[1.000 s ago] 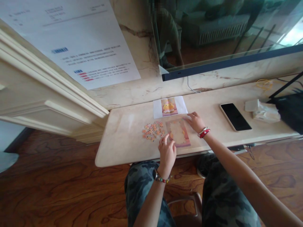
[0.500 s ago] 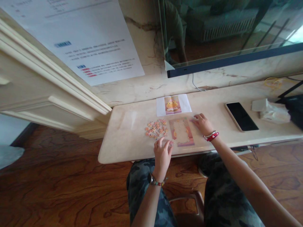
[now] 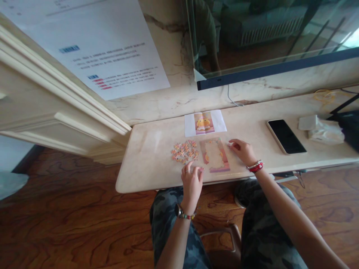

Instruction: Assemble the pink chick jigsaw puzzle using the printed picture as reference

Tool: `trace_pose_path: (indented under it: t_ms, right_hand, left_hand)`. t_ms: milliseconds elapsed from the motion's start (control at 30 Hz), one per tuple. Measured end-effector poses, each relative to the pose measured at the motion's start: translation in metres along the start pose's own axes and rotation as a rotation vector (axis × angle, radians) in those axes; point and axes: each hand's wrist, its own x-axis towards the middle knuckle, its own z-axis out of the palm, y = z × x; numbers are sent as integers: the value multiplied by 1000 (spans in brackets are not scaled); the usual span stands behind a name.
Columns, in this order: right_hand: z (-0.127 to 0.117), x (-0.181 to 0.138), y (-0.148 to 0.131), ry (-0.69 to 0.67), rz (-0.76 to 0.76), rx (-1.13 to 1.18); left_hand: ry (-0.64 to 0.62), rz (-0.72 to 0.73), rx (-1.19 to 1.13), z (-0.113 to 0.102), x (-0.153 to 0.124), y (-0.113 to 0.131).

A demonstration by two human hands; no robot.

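Observation:
A partly assembled jigsaw puzzle (image 3: 220, 169) lies on the ledge, its border filled in pink and orange around a bare middle. To its left is a loose heap of small puzzle pieces (image 3: 185, 151). My left hand (image 3: 192, 181) is just below the heap, thumb and fingers pinched on a small pinkish puzzle piece (image 3: 201, 169). My right hand (image 3: 243, 150) rests beside the puzzle's upper right edge, fingertips drawn together; what they hold, if anything, is too small to make out. Behind the puzzle lies a paper sheet with a printed picture of yellow figures (image 3: 204, 123).
A phone (image 3: 286, 137) lies on the ledge (image 3: 146, 160) to the right, near a white plastic packet (image 3: 325, 132). A screen (image 3: 269, 71) hangs low over the back edge. A printed notice (image 3: 112, 56) is on the wall at left.
My right hand has moved right, off the puzzle's upper right edge, and its fingertips have come closer together. My left hand has stayed nearly in place.

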Motion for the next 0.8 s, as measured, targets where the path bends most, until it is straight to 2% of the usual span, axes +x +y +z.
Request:
trace_pose_path:
  t_ms: [67,200,333,433,600,800]
  right_hand:
    - [1,-11,-13,-52,70,183]
    - [11,-30,-47,-267,125,453]
    - [25,-35,-72,-388,-53,297]
    - [32,-30,-77,-469,-173,172]
    - [37,-22,-74,-600,-167,135]
    - [43,-16,-78,-636,-273,58]
  left_hand:
    - [3,-12,16,-1,0,-1]
    - [18,-34,34,-1,-1,-2]
    - [16,-17,15,0,-3,-2]
    - [24,8,-14,0,-4,-1]
    - [39,66,-103,0,-4,-1]
    - [3,124,-121,3,1,1]
